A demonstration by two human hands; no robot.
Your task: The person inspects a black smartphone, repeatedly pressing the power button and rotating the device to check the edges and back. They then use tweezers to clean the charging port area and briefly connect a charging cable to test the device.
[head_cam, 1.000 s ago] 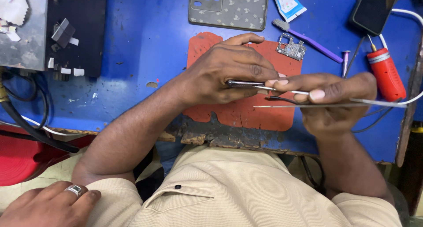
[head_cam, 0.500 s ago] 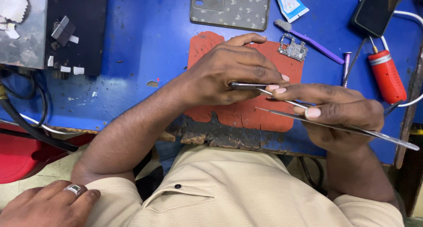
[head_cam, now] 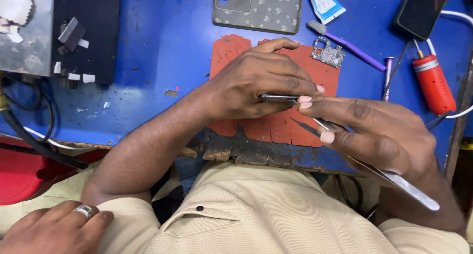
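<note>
My left hand (head_cam: 256, 81) grips a thin dark phone (head_cam: 278, 98) held edge-on above an orange work mat (head_cam: 276, 128). My right hand (head_cam: 379, 130) holds long metal tweezers (head_cam: 404, 185). Their tips rest at the phone's right edge, under my fingertips, and the rear end sticks out toward my lower right. A small circuit board (head_cam: 327, 53) lies on the mat's far right corner, apart from both hands.
On the blue bench (head_cam: 148, 61) are a grey patterned phone case (head_cam: 258, 8), a purple toothbrush (head_cam: 350, 47), a red cylindrical tool (head_cam: 433, 84), a black phone (head_cam: 419, 10) and a black box (head_cam: 84, 32). Another hand wearing a ring (head_cam: 54, 229) rests at the bottom left.
My right hand has shifted its grip on the tweezers. Their rear end swung from pointing right to pointing down toward me. My left hand has kept the phone in place.
</note>
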